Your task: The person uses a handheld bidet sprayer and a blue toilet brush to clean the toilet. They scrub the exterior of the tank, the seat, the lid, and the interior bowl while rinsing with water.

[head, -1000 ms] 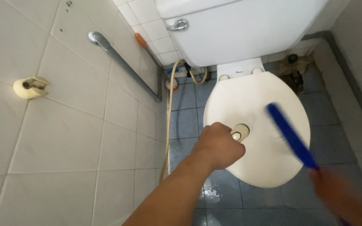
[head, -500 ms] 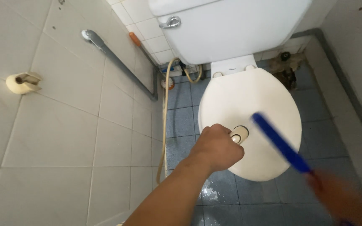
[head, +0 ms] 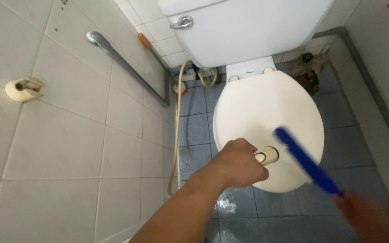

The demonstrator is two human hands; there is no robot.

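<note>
My left hand (head: 235, 164) is closed around a cream spray nozzle (head: 266, 155), whose round head points at the front of the closed white toilet lid (head: 266, 108). A beige hose (head: 178, 121) runs from the wall valve down along the floor towards that hand. My right hand (head: 374, 220), blurred at the lower right corner, grips a blue handle (head: 305, 161) that slants up over the front right part of the lid.
The white cistern (head: 248, 27) with a chrome flush lever (head: 181, 21) stands behind the lid. A grey grab rail (head: 127, 67) and a cream paper holder (head: 22, 88) are on the tiled left wall. The blue floor tiles (head: 230, 207) near the bowl's front are wet.
My left hand with the nozzle has moved down towards the lid's front edge. The blue handle has swung left and down a little, and the view has shifted slightly.
</note>
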